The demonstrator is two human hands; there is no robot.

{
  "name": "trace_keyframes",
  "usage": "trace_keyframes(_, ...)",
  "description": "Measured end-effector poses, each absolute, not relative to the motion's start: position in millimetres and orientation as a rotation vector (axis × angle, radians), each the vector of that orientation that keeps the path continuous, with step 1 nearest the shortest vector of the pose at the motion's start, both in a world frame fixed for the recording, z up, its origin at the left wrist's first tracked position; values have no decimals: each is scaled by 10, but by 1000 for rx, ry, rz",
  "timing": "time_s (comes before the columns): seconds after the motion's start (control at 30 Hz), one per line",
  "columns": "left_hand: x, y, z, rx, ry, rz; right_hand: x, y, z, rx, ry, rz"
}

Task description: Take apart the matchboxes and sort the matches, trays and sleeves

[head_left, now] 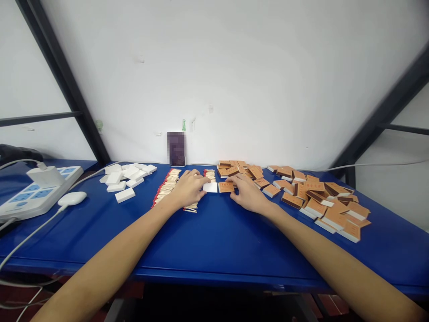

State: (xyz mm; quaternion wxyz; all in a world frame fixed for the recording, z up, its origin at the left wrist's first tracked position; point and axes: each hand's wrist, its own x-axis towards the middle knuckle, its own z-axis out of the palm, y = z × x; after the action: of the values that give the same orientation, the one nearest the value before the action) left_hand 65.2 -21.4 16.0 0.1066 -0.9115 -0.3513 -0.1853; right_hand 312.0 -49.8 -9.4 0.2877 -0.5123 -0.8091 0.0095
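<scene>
My left hand (190, 188) pinches a small white matchbox tray (211, 187) by its left end. Facing it, an orange-brown matchbox sleeve (225, 187) is gripped at its right side by my right hand (247, 191). Tray and sleeve lie in line at the middle of the table, a narrow gap between them. Under and beside my left hand are rows of red-tipped matches (166, 187), partly hidden by the hand. More matches (209, 175) lie just behind the white tray.
White trays (124, 195) are heaped at the left. Orange-brown matchboxes (315, 206) pile up on the right, with more (234, 167) behind my right hand. A phone (177, 150) leans on the wall. A power strip (36, 192), a white charger case (72, 198) and cables occupy the far left.
</scene>
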Motion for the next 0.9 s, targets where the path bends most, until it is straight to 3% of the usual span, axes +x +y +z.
trace_keyframes(0.5, 646, -222, 148, -2679, -1017, -540, 3494, -195, 92, -1647, -1686, -208)
trace_keyframes(0.77, 629, -234, 170, -2669, -1047, -570, 3870, -246, 183, -1805, -1721, -309)
trace_keyframes(0.9, 627, -231, 159, -2645, -1039, -585, 4095, -410, 287, -2024, -2006, -239)
